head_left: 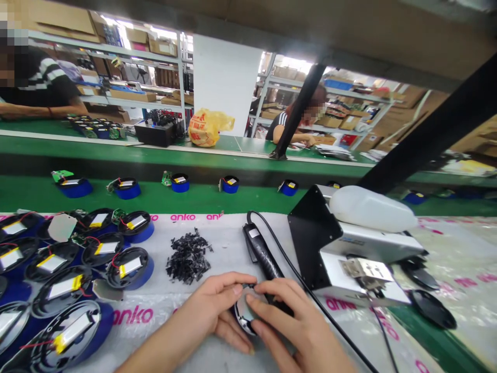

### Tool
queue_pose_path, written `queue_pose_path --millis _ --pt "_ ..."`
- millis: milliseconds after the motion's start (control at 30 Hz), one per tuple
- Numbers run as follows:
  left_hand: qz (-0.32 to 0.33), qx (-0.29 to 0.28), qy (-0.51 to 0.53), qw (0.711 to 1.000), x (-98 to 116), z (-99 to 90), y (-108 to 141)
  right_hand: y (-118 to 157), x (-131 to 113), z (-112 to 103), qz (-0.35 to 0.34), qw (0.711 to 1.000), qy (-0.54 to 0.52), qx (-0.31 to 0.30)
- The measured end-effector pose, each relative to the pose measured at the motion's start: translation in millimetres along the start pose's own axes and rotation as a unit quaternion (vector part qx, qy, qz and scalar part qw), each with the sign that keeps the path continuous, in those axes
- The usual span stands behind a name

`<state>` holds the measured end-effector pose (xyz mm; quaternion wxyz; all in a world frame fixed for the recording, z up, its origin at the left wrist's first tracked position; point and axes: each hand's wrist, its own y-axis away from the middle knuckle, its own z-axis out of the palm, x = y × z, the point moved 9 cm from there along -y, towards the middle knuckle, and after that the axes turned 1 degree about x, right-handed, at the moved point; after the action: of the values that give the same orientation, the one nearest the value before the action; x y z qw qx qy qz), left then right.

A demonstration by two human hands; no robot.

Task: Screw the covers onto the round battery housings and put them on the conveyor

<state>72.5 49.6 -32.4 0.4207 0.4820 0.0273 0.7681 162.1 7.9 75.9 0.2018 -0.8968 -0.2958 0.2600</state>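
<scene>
In a workshop, toward the green worktop's (pixel 435 339) near edge, the left hand (pixel 213 305) pinches a round black-rimmed, silver-faced part (pixel 242 312); the right hand's (pixel 305 318) fingers grip its rim and face, seemingly adjusting it, which calls for steady support.

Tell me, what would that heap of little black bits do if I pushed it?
The heap of black bits would probably scatter, since its pieces look loose. Each bit is likely light, being so small.
</scene>
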Motion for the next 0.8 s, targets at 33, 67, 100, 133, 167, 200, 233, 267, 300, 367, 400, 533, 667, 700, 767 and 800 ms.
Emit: queue_pose_path --millis 33,67,100,133,167,200,233,267,300,367,400,533,667,700,767,800 --pt "0.008 0.002 -0.01 1.0 1 0.1 0 0 2 1 0.01 1.0 -0.005 -0.007" --pt "0.017 0.007 -0.021 1.0 1 -0.3 0 -1 3 2 0.021 1.0 -0.01 -0.019" --pt "0.026 0.017 -0.032 0.999 2 -1.2 0 -1 5 4 0.034 0.999 -0.014 -0.031" --pt "0.033 0.028 -0.043 0.998 1 -2.2 -1 -1 8 6 0.053 0.998 -0.018 -0.043" --pt "0.04 0.04 -0.052 0.997 1 -3.1 -2 -2 11 7 0.071 0.996 -0.022 -0.049" --pt "0.045 0.051 -0.061 0.996 0 -3.7 -2 -2 14 8 0.089 0.994 -0.027 -0.053" --pt "0.052 0.062 -0.068 0.994 1 -4.2 -2 -2 16 8 0.106 0.992 -0.033 -0.057" --pt "0.058 0.072 -0.076 0.993 1 -4.3 -2 -2 18 9 0.121 0.99 -0.04 -0.061" --pt "0.061 0.08 -0.085 0.991 2 -4.0 -2 -2 19 11 0.134 0.987 -0.048 -0.068" --pt "0.062 0.087 -0.102 0.989 5 -2.2 1 -1 21 13 0.155 0.983 -0.065 -0.077" --pt "0.061 0.086 -0.107 0.989 7 -0.8 3 0 22 14 0.165 0.981 -0.07 -0.076" --pt "0.071 0.072 -0.117 0.988 12 3.1 7 5 26 11 0.204 0.975 -0.072 -0.044" --pt "0.089 0.09 -0.154 0.98 12 -1.7 4 3 24 8 0.224 0.973 -0.057 -0.016" --pt "0.092 0.099 -0.158 0.978 12 -3.1 4 2 21 6 0.22 0.974 -0.055 -0.012" --pt "0.094 0.113 -0.16 0.976 12 -3.9 4 2 14 2 0.197 0.979 -0.054 -0.004" --pt "0.092 0.12 -0.161 0.975 12 -3.2 5 5 12 -3 0.182 0.982 -0.056 0.003"
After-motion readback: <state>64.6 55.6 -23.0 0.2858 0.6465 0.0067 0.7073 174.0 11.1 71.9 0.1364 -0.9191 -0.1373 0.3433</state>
